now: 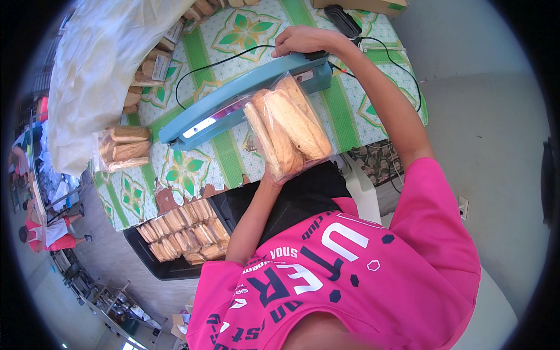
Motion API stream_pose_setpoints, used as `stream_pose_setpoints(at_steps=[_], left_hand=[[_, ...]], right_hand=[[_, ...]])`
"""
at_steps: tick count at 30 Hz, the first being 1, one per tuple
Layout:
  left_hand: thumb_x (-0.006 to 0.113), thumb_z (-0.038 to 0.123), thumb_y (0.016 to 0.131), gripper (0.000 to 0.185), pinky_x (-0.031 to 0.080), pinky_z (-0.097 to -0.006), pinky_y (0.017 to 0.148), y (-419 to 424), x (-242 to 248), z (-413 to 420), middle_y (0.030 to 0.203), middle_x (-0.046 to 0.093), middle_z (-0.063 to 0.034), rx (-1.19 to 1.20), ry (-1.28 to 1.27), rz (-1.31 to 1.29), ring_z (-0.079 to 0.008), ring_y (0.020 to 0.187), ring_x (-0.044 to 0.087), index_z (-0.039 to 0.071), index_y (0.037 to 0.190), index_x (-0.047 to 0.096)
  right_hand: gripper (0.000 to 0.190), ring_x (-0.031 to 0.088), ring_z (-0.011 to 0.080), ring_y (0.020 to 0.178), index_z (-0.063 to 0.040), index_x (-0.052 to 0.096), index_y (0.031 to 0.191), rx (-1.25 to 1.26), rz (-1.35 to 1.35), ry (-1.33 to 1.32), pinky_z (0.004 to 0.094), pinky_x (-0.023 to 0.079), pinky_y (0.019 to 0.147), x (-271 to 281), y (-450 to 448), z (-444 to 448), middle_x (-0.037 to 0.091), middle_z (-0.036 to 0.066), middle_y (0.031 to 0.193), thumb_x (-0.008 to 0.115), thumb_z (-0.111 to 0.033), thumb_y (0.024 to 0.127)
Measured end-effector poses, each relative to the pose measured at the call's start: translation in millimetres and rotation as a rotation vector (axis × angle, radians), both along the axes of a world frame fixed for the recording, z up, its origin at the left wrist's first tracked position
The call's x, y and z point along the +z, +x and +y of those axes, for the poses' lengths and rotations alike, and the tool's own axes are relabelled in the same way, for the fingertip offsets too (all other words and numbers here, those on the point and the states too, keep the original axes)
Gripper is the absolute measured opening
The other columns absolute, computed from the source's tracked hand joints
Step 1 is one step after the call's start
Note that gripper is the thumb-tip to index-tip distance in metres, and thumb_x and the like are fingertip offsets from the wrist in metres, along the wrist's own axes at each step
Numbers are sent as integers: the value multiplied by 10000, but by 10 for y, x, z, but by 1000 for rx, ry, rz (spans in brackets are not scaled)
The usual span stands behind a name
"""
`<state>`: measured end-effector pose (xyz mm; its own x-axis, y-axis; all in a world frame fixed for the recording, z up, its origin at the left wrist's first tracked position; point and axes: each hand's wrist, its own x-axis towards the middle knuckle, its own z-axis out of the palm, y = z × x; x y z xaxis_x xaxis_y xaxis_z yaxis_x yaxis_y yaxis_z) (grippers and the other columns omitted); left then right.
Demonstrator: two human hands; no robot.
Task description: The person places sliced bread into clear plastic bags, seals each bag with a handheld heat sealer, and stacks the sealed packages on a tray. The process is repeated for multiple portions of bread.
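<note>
My left hand is mostly hidden under a clear plastic bag of long bread pieces, which it holds by its lower end. The bag's upper end reaches the jaw of a blue-green impulse sealer on the table. My right hand rests at the sealer's upper right end, beside its black part. Its fingers are curled; whether they grip the arm is unclear.
A patterned tablecloth with torn edges covers the table. Bagged bread sits at the left, near a pale sheet over more bread. A black crate holds several bread packs below. Black cords cross the table. Two people are far left.
</note>
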<state>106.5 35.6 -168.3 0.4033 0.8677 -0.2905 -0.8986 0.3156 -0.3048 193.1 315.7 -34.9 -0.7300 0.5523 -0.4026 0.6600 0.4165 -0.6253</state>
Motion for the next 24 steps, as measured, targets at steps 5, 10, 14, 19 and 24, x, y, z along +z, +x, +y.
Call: stream_pose_setpoints(at_steps=[5, 10, 14, 19, 24], left_hand=[[365, 546, 960, 677, 206, -564, 1157, -5, 18, -6, 1548, 242, -104, -6, 13, -24, -328, 1411, 260, 176, 1503, 202], [392, 527, 961, 679, 213, -566, 1154, -5, 24, -21, 1546, 244, -111, -21, 19, 30, -327, 1405, 271, 165, 1502, 201], [399, 529, 956, 688, 210, -566, 1155, 10, -36, -24, 1542, 245, -128, 48, 4, -77, -342, 1403, 268, 157, 1501, 205], [394, 524, 958, 684, 209, -563, 1157, -11, -136, -48, 1542, 248, -122, -2, -50, 37, -340, 1405, 263, 157, 1503, 203], [407, 537, 948, 709, 207, -563, 1157, -17, -247, -64, 1541, 248, -133, 20, -1, 71, -366, 1402, 260, 144, 1503, 204]], right_hand=[[389, 575, 218, 822, -36, 683, 929, -2, 9, 6, 353, 437, 748, -23, 6, 10, 634, 96, 837, 615, -412, 852], [392, 576, 219, 801, -29, 675, 907, 7, 55, -43, 357, 439, 737, -65, -2, 38, 630, 88, 807, 616, -413, 854], [393, 618, 274, 863, -28, 695, 953, -2, 38, 8, 387, 468, 769, -97, -6, 51, 670, 131, 899, 626, -394, 827], [388, 627, 313, 882, -24, 694, 951, -48, 2, 93, 404, 477, 785, -130, -1, 20, 674, 159, 924, 631, -382, 816], [367, 606, 291, 736, -18, 678, 882, -74, 47, 181, 390, 469, 702, -128, 10, 9, 660, 143, 774, 630, -377, 828]])
